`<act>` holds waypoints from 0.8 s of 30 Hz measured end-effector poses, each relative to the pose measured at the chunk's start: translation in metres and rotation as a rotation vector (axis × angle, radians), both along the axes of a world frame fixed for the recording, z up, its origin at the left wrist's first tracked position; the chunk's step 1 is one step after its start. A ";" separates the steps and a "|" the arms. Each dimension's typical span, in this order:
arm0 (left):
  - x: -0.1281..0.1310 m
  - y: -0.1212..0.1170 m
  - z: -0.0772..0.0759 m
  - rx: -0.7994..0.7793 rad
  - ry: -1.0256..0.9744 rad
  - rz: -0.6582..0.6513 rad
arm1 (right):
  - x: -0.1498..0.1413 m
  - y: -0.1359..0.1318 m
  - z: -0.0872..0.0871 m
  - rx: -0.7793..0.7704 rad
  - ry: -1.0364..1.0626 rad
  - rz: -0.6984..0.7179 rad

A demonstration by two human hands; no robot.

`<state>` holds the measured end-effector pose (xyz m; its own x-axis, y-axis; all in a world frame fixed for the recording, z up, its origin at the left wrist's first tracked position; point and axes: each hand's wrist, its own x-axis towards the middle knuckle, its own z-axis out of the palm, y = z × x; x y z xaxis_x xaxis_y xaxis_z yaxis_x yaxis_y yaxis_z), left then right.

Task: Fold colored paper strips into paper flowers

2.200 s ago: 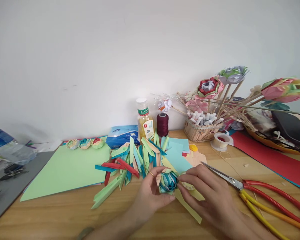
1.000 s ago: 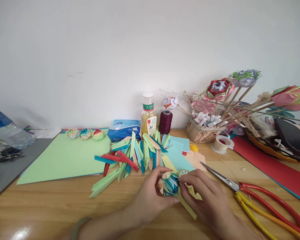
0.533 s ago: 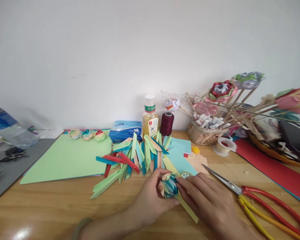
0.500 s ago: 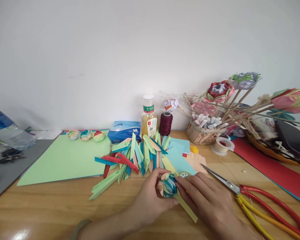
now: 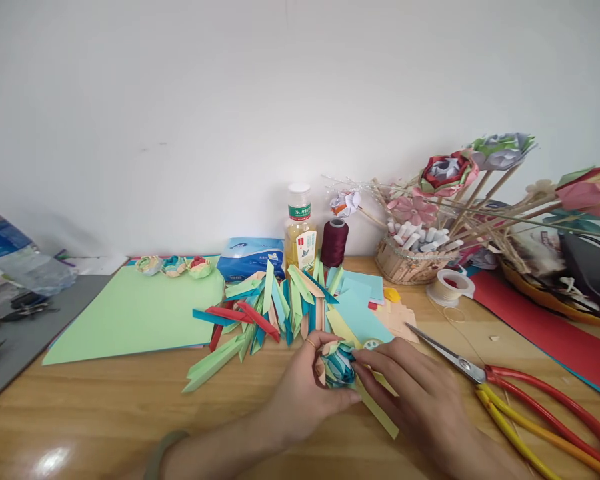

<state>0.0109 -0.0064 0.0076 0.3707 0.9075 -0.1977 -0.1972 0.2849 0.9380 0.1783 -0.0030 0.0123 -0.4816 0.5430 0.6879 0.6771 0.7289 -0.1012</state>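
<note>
A folded paper flower (image 5: 339, 365) in blue, peach and pale green is between my hands, low in the middle of the head view. My left hand (image 5: 307, 390) is closed around its left side, thumb below and index finger above. At its right edge the fingertips of my right hand (image 5: 410, 383) pinch a petal. Beneath my right hand lies a pale yellow paper strip (image 5: 380, 413). Just behind the hands spreads a pile of folded paper strips (image 5: 267, 307) in green, blue, red and peach.
Scissors (image 5: 463, 365) and yellow-handled pliers (image 5: 510, 433) lie at the right. Behind stand a tissue pack (image 5: 250, 259), a bottle (image 5: 301, 230), a maroon thread spool (image 5: 335, 243) and a basket (image 5: 410, 265). Three small paper flowers (image 5: 174, 266) rest on green paper (image 5: 135, 320).
The view has shifted slightly. My right fingers have moved a little on the flower's right edge, and more of its blue petals show. My left hand keeps its hold.
</note>
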 end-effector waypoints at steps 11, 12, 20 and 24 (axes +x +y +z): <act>0.000 0.000 -0.002 0.023 0.027 -0.016 | -0.005 0.000 0.004 -0.162 0.187 -0.020; 0.000 0.001 -0.002 0.016 0.015 -0.017 | -0.006 0.001 0.007 -0.282 0.247 -0.020; -0.006 0.006 0.003 -0.234 -0.146 0.072 | -0.002 0.017 0.018 -1.233 0.631 0.080; -0.009 0.008 0.004 -0.318 -0.235 0.052 | 0.001 0.018 0.015 -1.246 0.689 0.132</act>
